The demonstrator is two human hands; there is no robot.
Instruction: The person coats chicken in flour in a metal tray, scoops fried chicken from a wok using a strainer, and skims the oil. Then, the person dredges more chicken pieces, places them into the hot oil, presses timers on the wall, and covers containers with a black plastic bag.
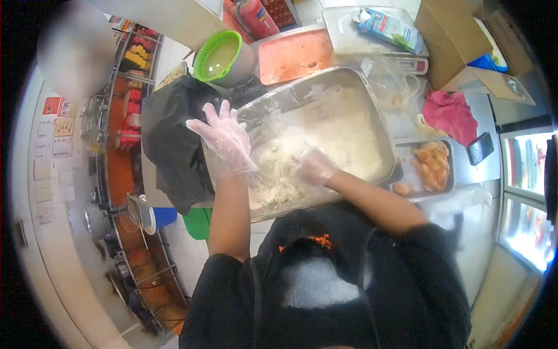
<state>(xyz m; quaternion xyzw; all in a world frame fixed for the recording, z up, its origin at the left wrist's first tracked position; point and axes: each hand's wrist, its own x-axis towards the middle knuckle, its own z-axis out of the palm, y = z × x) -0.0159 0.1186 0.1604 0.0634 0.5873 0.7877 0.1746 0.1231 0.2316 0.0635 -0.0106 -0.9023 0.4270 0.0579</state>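
Floured pieces [278, 187] lie heaped in the lower-left part of the metal tray [380, 123], long axis running roughly up and down the frame. Right hand [317, 167] is nearer, at the heap's right side, grip indeterminable; left hand [224, 136] is raised, fingers spread, holding nothing.

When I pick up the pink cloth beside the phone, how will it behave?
The pink cloth should be floppy: it lies crumpled in folds. It looks thin, so probably light, and its spread shape seems unlikely to roll.
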